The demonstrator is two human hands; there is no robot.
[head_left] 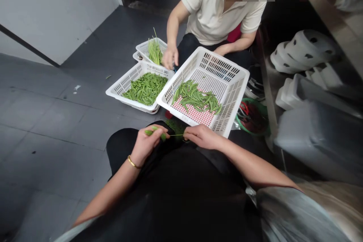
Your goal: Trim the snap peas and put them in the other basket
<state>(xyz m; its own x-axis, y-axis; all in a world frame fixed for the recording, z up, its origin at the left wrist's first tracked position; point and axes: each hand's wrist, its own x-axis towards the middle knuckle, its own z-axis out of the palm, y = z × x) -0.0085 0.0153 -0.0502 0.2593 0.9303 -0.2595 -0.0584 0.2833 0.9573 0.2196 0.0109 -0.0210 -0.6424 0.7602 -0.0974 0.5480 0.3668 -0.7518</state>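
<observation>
The left grip (146, 143) is holding green pods (163, 136); the right grip (202, 136) is pinching a thin string (176, 135) that is stretching between them.

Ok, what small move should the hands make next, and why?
Probably draw the right hand gently away from the left hand: a thin green strand runs straight between them, its right end at the right hand's fingertips, while the left hand grips green pods.

left grip (146, 141) curled | right grip (200, 136) pinched, back upward | bare forearms (252, 159) angled inward
</observation>
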